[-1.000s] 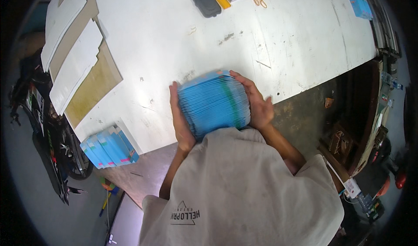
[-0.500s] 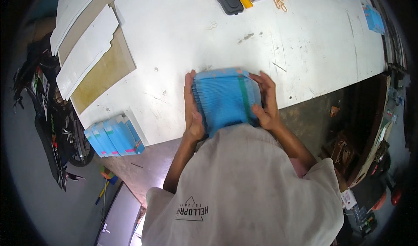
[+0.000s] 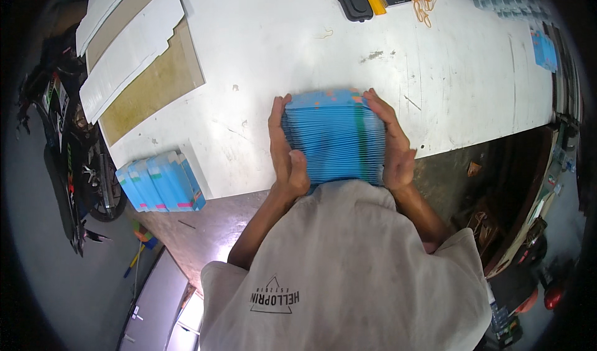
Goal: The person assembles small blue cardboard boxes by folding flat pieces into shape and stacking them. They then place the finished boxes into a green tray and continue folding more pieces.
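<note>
A thick stack of blue printed card pieces (image 3: 336,136) stands at the table's near edge, against my shirt. Their thin edges show as close parallel lines, with a dark green stripe on the right and orange flecks on the far face. My left hand (image 3: 287,155) presses along the stack's left side, fingers stretched forward and thumb raised. Against the right side lies my right hand (image 3: 396,149), its fingertips curling over the far corner. The stack is squeezed between both palms. Its near lower part is hidden by my shirt.
On the white table (image 3: 249,52), more blue stacks (image 3: 163,183) sit at the left corner. Cardboard sheets (image 3: 152,83) lie behind them. Farther off are a black case (image 3: 352,0), a yellow lighter (image 3: 375,0), rubber bands (image 3: 424,6) and a blue pack (image 3: 544,51). A motorcycle (image 3: 68,158) stands left.
The stack's edges look more even and upright. My right thumb has come off its top and now points outward. The view has shifted slightly, moving the table items right.
</note>
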The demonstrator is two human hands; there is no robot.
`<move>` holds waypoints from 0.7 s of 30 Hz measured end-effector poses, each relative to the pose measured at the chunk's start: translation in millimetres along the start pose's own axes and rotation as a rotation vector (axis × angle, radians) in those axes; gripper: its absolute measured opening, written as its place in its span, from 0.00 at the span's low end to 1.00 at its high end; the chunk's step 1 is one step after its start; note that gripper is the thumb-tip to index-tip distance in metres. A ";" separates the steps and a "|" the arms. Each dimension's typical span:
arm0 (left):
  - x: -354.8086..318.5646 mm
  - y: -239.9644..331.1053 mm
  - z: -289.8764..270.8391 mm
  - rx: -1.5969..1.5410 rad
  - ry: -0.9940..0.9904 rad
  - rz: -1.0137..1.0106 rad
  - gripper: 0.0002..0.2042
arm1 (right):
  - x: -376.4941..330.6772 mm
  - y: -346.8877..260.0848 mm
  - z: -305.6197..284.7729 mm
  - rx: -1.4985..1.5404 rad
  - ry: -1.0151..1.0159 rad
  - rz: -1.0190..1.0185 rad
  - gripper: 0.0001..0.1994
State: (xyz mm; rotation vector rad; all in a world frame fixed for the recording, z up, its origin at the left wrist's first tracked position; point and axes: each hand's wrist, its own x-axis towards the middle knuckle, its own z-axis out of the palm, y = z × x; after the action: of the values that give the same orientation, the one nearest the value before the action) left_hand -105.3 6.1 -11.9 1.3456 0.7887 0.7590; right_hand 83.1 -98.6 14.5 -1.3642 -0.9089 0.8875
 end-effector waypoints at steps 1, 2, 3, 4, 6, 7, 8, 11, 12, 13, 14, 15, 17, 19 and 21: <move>1.4 0.1 -2.7 0.101 -0.052 0.053 0.49 | 0.4 2.2 -0.5 -0.022 0.011 0.001 0.47; 5.8 0.7 -7.5 0.201 -0.104 0.106 0.49 | 2.5 7.7 -2.2 -0.044 0.022 0.001 0.49; 1.2 5.4 -10.6 0.239 -0.146 0.065 0.49 | 1.2 12.3 -3.6 -0.067 0.031 0.001 0.50; 4.6 8.7 -12.4 0.280 -0.184 0.047 0.49 | -1.2 19.0 -7.5 -0.056 -0.001 -0.002 0.52; 13.5 9.9 -27.2 0.285 -0.282 0.013 0.49 | -11.1 34.8 -22.0 -0.040 -0.061 -0.008 0.55; 13.5 6.9 -37.3 0.245 -0.358 -0.016 0.50 | -20.7 38.4 -28.4 -0.044 -0.090 0.004 0.57; 13.3 2.5 -42.4 0.152 -0.352 -0.059 0.52 | -29.7 39.5 -32.8 -0.043 -0.132 0.018 0.58; 9.4 -0.6 -27.3 0.316 -0.307 0.092 0.56 | -43.0 25.0 -9.0 -0.094 -0.064 0.003 0.58; 7.5 3.5 -19.7 0.153 -0.264 0.041 0.59 | -39.6 15.9 3.6 -0.125 -0.021 -0.049 0.58; 9.8 16.4 -10.0 -0.008 -0.217 -0.008 0.63 | -35.0 7.6 8.7 -0.156 0.020 -0.104 0.58; 7.1 14.9 -7.3 -0.022 -0.189 -0.016 0.64 | -28.8 3.4 4.6 -0.179 -0.053 -0.170 0.57; 5.0 13.4 -5.0 -0.034 -0.164 -0.023 0.65 | -22.4 11.7 -2.6 -0.211 -0.054 -0.164 0.57; -8.7 -1.1 -7.0 0.193 -0.169 0.025 0.63 | -15.7 29.6 -12.6 -0.207 -0.037 -0.092 0.57; -16.6 13.3 -5.9 0.328 -0.222 0.043 0.62 | -21.8 38.7 -12.8 -0.180 -0.022 -0.038 0.57; -32.1 9.5 -13.5 0.375 -0.296 0.054 0.62 | -37.3 35.7 -11.0 -0.191 -0.039 -0.052 0.57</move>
State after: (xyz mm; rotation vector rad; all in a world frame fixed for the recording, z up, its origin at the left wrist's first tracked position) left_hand -134.1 -12.9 -1.5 1.7739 0.6796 0.4485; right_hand 78.4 -136.6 -21.8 -1.4837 -1.0763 0.8058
